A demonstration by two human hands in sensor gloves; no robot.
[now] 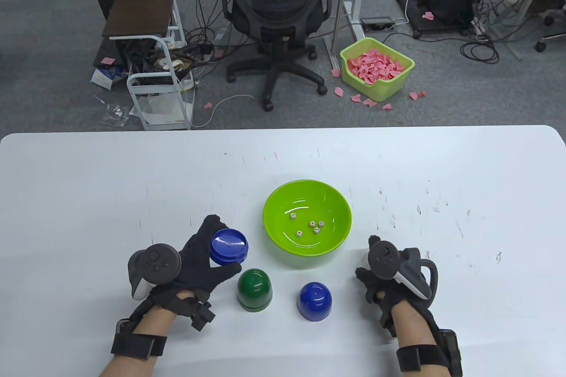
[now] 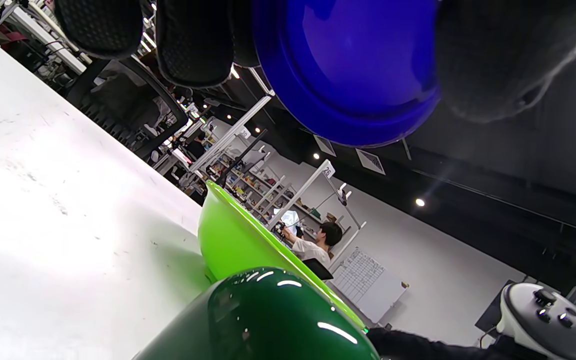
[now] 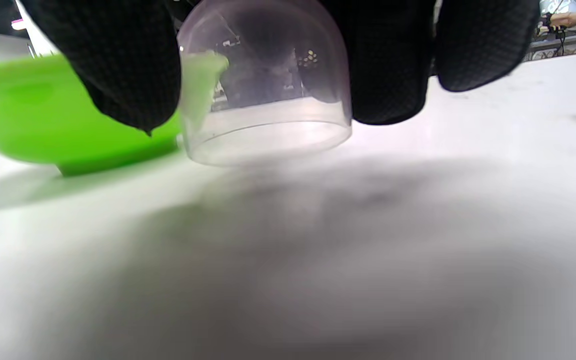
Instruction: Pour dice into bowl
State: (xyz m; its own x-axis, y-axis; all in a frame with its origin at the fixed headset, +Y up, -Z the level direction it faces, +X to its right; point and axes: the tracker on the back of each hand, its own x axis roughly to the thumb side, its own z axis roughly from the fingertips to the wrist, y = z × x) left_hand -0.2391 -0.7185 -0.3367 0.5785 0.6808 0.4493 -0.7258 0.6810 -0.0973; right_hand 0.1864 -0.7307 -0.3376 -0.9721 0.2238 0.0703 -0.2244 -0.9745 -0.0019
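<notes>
Near the middle of the white table, a lime-green bowl is seen, with five small white dice lying on its bottom. Just left of the bowl, a blue base of a dice cup is gripped by the left hand, the fingers curled around its far side and the thumb pressed on its near side; in the left wrist view the blue base is seen held clear of the table between the gloved fingers. A dark green dome cup is set mouth down just beside that hand, near the bowl's near-left side, and a blue dome cup is set mouth down to its right, apart from it. To the right of the bowl, the right hand is closed around a clear dome cup, which is shown only in the right wrist view, held mouth down and slightly tilted just above the table, close beside the bowl. Whether its rim touches the table cannot be told.
</notes>
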